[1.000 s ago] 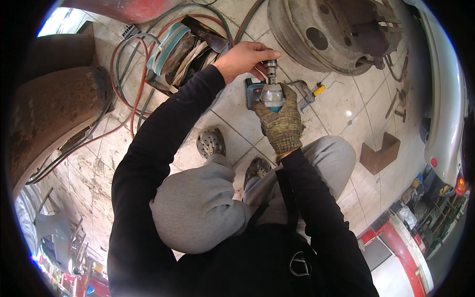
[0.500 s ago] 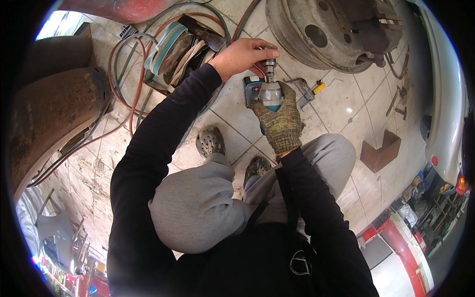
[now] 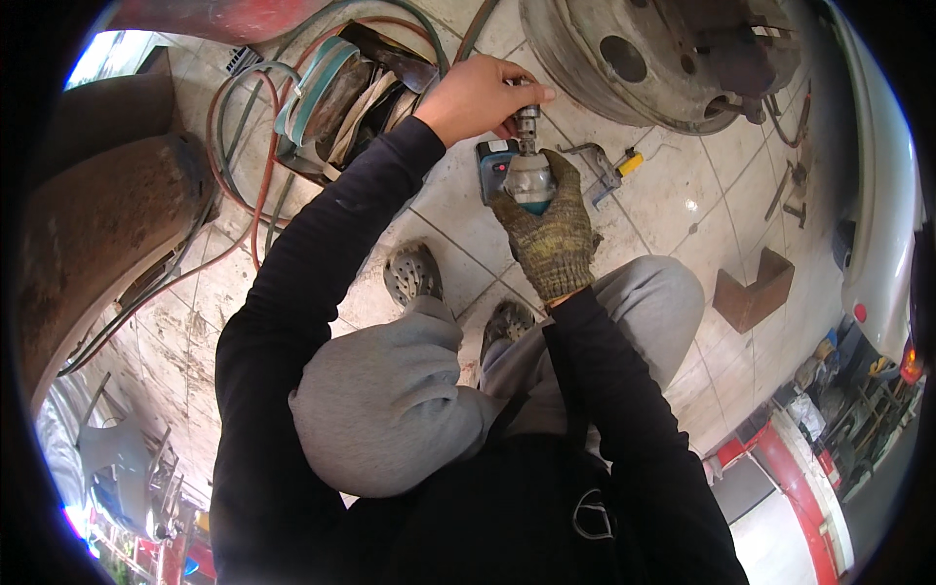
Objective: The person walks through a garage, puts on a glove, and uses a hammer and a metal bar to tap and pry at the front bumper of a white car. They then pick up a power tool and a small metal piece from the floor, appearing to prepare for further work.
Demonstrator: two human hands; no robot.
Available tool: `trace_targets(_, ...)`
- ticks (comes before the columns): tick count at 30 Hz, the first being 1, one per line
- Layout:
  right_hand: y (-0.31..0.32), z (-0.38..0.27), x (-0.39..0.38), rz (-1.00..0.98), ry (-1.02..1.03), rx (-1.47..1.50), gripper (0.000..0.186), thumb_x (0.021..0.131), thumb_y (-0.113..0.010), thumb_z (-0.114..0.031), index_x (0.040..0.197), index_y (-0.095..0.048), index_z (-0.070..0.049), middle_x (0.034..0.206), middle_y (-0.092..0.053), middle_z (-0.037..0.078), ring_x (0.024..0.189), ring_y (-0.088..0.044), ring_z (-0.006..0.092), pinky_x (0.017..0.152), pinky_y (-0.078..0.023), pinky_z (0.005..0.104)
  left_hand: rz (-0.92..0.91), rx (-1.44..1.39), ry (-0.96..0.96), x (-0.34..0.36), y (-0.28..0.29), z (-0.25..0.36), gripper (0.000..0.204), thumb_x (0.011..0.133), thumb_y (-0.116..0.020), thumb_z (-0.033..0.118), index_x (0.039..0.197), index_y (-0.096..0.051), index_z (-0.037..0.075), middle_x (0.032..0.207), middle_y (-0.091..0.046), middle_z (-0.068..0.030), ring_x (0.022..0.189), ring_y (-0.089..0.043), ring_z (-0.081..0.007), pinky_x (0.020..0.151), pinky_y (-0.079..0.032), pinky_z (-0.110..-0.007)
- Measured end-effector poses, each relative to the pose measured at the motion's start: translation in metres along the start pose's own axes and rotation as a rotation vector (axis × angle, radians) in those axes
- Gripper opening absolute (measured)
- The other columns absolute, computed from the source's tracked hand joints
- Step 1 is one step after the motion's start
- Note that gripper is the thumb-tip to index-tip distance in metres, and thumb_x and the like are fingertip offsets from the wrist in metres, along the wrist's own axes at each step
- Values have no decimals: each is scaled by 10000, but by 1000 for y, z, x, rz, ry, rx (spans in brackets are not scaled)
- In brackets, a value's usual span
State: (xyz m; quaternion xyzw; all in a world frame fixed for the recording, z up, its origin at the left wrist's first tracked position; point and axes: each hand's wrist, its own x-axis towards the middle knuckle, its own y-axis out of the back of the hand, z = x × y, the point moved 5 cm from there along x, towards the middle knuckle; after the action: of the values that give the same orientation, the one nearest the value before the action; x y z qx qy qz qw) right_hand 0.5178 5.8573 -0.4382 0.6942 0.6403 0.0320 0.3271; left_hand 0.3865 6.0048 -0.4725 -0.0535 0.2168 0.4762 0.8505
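My right hand (image 3: 553, 239), in a worn yellow-brown knit glove, is wrapped round a cordless impact wrench (image 3: 529, 178). The tool has a silver-grey nose and a teal body. Its nose points away from me, and its battery end (image 3: 495, 168) shows to the left of the nose. Fitted on the front is a metal socket (image 3: 527, 121). My bare left hand (image 3: 481, 100) reaches in from the left with its fingers and thumb closed round the far end of the socket. Those fingers partly cover the socket's tip.
A steel wheel (image 3: 595, 58) lies at the far right. Beyond the wrench are a metal clamp (image 3: 603, 171) and a yellow-handled tool (image 3: 631, 162). An angle-iron piece (image 3: 754, 292) sits farther right. At left are an open box of abrasives (image 3: 361, 102), red and green hoses (image 3: 263, 200) and a rusty curved part (image 3: 112, 205).
My left hand has shifted slightly away and to the left, showing a little more of the socket's side. My right hand keeps its hold on the impact wrench. The view has shifted slightly.
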Motion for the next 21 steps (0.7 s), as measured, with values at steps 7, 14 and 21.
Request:
trace_targets(7, 3, -2, 1, 11, 12, -58, 853, 768, -909, -312, 1424, -480, 25, 1295, -617, 225, 1158, -642, 342, 1002, -513, 428, 35, 62, 9, 0, -2, 4, 524, 935, -767, 432, 1200, -738, -19, 870, -749, -134, 679, -759, -172, 636, -637, -296)
trace_targets(14, 1, -1, 0, 2, 4, -4, 843, 770, -907, -303, 1419, -482, 28, 1283, -620, 225, 1149, -645, 340, 996, -517, 425, 43, 107, 6, -5, -1, 9, 536, 929, -770, 445, 1184, -739, -25, 851, -750, -130, 662, -754, -171, 624, -636, -295)
trace_targets(21, 2, -1, 1, 12, -18, -7, 828, 773, -898, -318, 1407, -493, 27, 1274, -623, 234, 1149, -645, 355, 994, -515, 441, -7, 73, -7, -10, -11, 7, 503, 940, -762, 432, 1176, -745, -11, 824, -750, -110, 653, -746, -153, 634, -623, -280)
